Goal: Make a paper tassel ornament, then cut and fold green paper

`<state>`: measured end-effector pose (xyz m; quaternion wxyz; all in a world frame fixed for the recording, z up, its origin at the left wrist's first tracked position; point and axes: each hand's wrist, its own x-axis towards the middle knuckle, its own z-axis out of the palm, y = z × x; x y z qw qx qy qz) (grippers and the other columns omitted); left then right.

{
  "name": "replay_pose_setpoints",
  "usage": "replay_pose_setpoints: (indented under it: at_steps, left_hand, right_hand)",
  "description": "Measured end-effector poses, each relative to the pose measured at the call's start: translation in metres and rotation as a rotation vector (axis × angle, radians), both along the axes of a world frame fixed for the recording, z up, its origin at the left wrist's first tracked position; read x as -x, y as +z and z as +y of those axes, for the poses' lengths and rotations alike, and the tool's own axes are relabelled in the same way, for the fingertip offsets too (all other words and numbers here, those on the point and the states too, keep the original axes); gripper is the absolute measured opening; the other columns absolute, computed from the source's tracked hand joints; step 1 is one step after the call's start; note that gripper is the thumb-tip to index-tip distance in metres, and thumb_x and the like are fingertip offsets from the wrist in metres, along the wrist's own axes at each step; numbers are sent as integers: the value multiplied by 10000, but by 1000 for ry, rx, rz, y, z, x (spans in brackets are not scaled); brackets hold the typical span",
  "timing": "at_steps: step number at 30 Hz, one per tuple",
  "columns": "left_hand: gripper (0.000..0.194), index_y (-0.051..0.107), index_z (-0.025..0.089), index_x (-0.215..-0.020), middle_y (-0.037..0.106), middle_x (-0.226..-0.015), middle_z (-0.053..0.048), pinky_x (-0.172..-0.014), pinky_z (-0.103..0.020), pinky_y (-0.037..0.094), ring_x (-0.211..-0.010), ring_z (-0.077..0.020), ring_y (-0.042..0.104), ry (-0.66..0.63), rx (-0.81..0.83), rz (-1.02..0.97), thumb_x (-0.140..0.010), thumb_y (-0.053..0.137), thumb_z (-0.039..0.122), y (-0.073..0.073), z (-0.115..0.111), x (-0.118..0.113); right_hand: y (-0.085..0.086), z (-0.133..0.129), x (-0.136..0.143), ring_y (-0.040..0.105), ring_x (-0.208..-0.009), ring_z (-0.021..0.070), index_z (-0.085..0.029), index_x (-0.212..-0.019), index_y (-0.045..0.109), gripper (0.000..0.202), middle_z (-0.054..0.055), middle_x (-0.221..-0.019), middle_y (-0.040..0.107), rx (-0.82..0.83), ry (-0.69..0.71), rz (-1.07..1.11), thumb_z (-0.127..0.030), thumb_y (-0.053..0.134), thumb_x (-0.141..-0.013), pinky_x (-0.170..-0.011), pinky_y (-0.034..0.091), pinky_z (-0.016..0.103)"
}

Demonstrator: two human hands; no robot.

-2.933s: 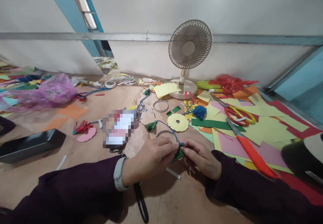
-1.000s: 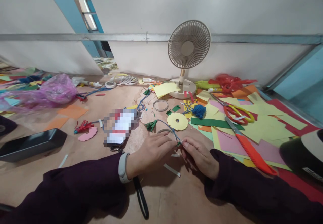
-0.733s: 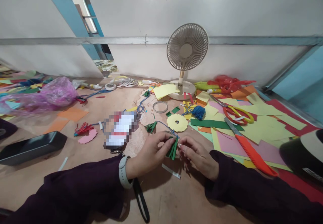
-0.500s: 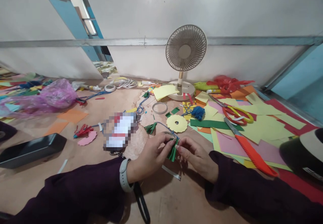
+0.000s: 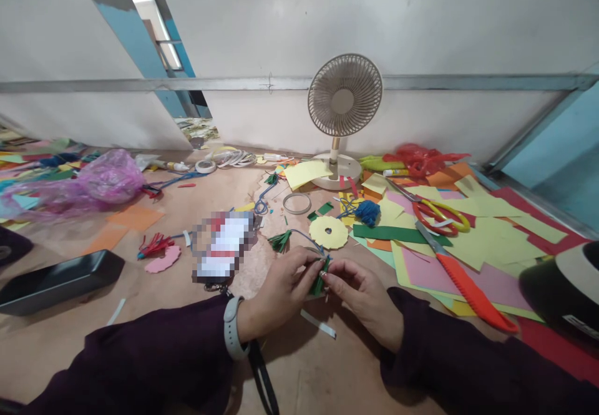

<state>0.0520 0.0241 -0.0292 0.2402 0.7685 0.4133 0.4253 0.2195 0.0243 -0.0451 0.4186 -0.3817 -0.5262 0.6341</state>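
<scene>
A small green paper tassel is pinched between the fingertips of my left hand and my right hand, its strips pointing down. Fingers cover its upper end. Blue cord runs from my fingertips to a second green tassel lying just beyond my left hand. Beyond the fingers lies a yellow scalloped paper disc with a hole in its middle. On the table below my hands is a narrow white strip.
A fan stands at the back. To the right lie orange-handled scissors or cutter, red-and-yellow scissors, coloured paper sheets and a dark, pale-topped object. Leftward are a black case and a pink plastic bag.
The green strips look bunched closer together between my fingers. My right fingertips have shifted slightly on the tassel. The camera view has tilted a little; other things stay in place.
</scene>
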Motion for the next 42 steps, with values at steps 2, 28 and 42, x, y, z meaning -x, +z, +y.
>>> replay_pose_setpoints:
  at_steps: [2,28,42]
  left_hand:
    - [122,601,151,-857,607,-775,-15,-655,-218,411,-701,-114,538,-9,-10,13,-932,509,180,0,-1,0]
    - [223,720,143,-806,671,-771,-31,-636,-213,435,-688,-119,558,-147,544,-415,-857,627,338,-3,7,-2]
    - [260,718,112,-785,612,-735,-32,-569,-199,413,-635,-95,549,-354,1018,-774,-770,749,370,0,3,0]
  right_hand:
    - [-1,0,0,529,-625,109,-162,-812,601,380,-11,-726,595,-22,-19,-10,-516,710,-728,-593,440,246]
    - [-1,12,-15,512,-565,107,-160,-787,592,315,-9,-646,550,-206,36,-192,-473,613,-813,-531,418,231]
    - [22,9,-22,513,-531,121,-180,-750,622,280,16,-619,589,-389,90,-278,-436,575,-854,-489,423,245]
